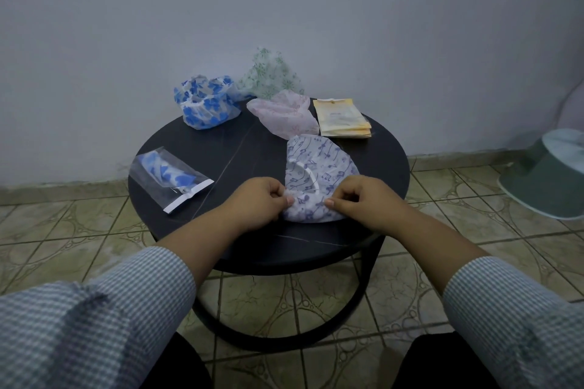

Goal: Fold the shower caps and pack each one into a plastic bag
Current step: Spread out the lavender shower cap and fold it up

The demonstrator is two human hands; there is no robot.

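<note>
A white shower cap with purple music notes (319,167) lies on the round black table (221,151), near its front edge. My left hand (257,202) pinches the cap's near left edge, and my right hand (363,199) pinches its near right edge. At the back of the table sit a blue-flowered cap (205,101), a green-patterned cap (268,76) and a pink cap (284,112). On the left lies a clear plastic bag (170,178) holding a folded blue-flowered cap. A stack of yellowish plastic bags (343,117) lies at the back right.
The table stands against a pale wall on a tiled floor. A green upturned plastic basin (550,180) sits on the floor at the right. My knees in dark trousers show at the bottom edge.
</note>
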